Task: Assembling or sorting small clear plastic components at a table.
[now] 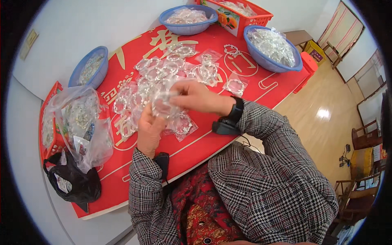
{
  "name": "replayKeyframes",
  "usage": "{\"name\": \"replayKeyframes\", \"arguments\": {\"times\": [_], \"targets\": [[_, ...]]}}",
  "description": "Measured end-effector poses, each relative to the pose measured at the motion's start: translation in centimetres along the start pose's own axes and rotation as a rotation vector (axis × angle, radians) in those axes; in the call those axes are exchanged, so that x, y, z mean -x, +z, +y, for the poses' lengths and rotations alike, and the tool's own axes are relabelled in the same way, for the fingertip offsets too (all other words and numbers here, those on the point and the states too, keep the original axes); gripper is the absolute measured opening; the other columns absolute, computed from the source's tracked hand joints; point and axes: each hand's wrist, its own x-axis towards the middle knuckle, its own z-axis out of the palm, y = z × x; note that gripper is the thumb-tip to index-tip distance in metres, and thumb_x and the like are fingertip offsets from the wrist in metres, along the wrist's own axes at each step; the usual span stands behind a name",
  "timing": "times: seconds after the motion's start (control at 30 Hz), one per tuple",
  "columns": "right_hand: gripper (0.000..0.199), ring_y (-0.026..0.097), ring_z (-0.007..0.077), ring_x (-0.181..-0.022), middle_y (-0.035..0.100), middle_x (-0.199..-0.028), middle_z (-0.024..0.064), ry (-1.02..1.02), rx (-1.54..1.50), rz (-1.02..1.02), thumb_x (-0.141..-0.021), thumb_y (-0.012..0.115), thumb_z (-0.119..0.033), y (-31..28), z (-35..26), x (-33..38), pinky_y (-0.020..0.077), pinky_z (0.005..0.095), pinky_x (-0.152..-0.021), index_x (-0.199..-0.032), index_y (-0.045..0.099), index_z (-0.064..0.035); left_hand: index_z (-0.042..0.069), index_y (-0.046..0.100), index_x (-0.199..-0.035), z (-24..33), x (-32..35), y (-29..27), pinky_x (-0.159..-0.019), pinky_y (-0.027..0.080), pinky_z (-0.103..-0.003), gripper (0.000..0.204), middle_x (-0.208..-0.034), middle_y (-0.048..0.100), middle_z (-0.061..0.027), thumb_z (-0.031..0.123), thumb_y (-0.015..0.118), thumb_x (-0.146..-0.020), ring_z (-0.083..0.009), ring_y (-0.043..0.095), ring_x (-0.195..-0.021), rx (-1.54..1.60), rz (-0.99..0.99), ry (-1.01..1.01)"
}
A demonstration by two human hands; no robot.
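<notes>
Between my two hands is a small clear plastic bag [163,104] with what looks like a beaded bracelet inside; motion blurs it. My left hand [150,127] pinches its lower left side between thumb and fingers. From the right, my right hand [196,97] grips the bag's upper edge with its fingers bent. Under and beyond my hands spreads a heap of bagged bracelets [157,73] on a red tablecloth [212,122] with pale lettering. One bagged bracelet [235,85] lies apart, right of my right hand. Another bracelet [231,50] lies farther back.
Blue baskets full of bagged pieces stand at the left [102,67], the back [188,28] and the right [277,65]. A red basket [261,18] sits at the back. At the left are a clear bag [102,143] and a black bag [87,185]. Chairs [363,136] stand across the floor.
</notes>
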Motion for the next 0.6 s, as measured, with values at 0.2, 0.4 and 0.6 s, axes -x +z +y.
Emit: {"name": "replayKeyframes", "arguments": {"times": [0.2, 0.4, 0.6], "targets": [[0.028, 0.058, 0.0134, -0.067, 0.059, -0.072, 0.0065, -0.153, 0.579, 0.270, -0.080, 0.061, -0.020, -5.6, 0.3, -3.7, 0.0463, 0.0260, -0.060, -0.099, 0.055, -0.0006, 0.007, 0.053, -0.092, -0.9, -0.6, -2.2, -0.054, 0.044, -0.018, 0.012, -0.077, 0.056, 0.0014, 0.017, 0.057, -0.085, -0.0057, 0.051, -0.060, -0.014, 0.028, -0.130], [0.045, 0.057, 0.0307, -0.089, 0.058, -0.097, 0.0193, -0.233, 1.260, 0.379, -0.073, 0.066, -0.029, -11.4, 4.7, -2.8, 0.0457, 0.0368, -0.076, -0.105, 0.053, -0.0007, 0.000, 0.050, -0.106, -1.2, -0.9, -2.2, -0.075, 0.044, -0.025, 0.027, -0.094, 0.057, -0.0063, 0.013, 0.057, -0.084, -0.0132, 0.054, -0.081, -0.115, 0.029, -0.024], [0.049, 0.058, 0.0331, -0.087, 0.059, -0.094, 0.0200, -0.126, 1.164, 0.365, -0.064, 0.070, -0.031, -11.8, 5.1, -3.8, 0.0457, 0.0353, -0.078, -0.102, 0.056, -0.0032, -0.003, 0.042, -0.118, -2.3, -1.6, -3.0, -0.084, 0.041, -0.030, 0.045, -0.110, 0.050, -0.0115, 0.013, 0.060, -0.080, -0.0198, 0.051, -0.093, -0.730, 0.176, 0.389]]}}
